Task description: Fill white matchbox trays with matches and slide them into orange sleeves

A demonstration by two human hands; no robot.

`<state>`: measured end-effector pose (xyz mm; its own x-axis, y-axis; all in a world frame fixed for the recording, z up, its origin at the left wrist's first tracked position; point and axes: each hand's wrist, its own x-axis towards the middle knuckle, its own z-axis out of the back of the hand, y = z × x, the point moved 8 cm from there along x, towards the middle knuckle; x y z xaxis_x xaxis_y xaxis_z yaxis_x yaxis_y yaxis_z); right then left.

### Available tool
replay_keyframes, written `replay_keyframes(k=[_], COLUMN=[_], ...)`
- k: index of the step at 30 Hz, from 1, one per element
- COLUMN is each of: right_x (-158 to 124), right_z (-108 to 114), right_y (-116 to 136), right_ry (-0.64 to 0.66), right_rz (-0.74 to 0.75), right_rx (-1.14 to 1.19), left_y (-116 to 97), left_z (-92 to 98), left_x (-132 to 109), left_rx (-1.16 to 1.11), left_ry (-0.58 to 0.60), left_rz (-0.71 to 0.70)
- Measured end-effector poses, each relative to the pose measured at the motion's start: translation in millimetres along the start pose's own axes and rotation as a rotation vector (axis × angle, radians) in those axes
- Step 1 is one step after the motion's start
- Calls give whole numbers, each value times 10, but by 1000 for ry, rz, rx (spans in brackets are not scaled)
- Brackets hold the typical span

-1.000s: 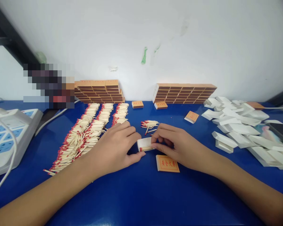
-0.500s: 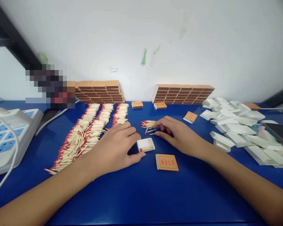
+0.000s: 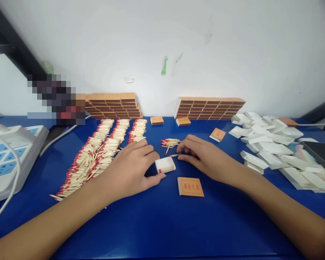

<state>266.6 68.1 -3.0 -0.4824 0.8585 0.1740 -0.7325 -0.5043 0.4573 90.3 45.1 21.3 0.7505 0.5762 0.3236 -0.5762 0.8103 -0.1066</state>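
My left hand [image 3: 137,168] has its thumb and fingers around the near and left sides of a small white matchbox tray [image 3: 170,161]. A few red-tipped matches lie in the tray along its near side. To the right, my right hand [image 3: 199,153] pinches a couple of matches [image 3: 174,155] by their plain ends, heads pointing left. Just beyond its fingertips is a small pile of loose matches [image 3: 171,142]. An orange matchbox sleeve [image 3: 190,186] with red characters lies nearer to me, right of the tray.
Long rows of matches [image 3: 88,159] spread at left. Stacked matchboxes [image 3: 112,105] and a second stack [image 3: 208,108] stand against the wall. Many white trays [image 3: 271,144] are heaped at right beside a phone [image 3: 321,153]. A power strip [image 3: 18,159] with cables sits far left.
My right fingers have drawn a couple of matches together in their pinch. The tray has turned slightly under my left hand. The whole view has shifted a little.
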Motion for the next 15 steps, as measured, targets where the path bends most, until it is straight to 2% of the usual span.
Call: replay_keyframes(k=[3, 7, 11, 15], right_x=[0, -5, -23, -18], right_z=[-44, 3, 64, -63], right_y=[-27, -13, 176, 365], right_ry=[44, 26, -45, 19], right_rz=[-4, -11, 23, 74], right_rx=[3, -4, 17, 36], left_y=[-8, -7, -3, -6], left_z=[-3, -2, -4, -7], left_x=[2, -1, -5, -4], left_rx=[-9, -11, -1, -8], left_ry=[3, 3, 4, 9], left_rz=[0, 6, 3, 1])
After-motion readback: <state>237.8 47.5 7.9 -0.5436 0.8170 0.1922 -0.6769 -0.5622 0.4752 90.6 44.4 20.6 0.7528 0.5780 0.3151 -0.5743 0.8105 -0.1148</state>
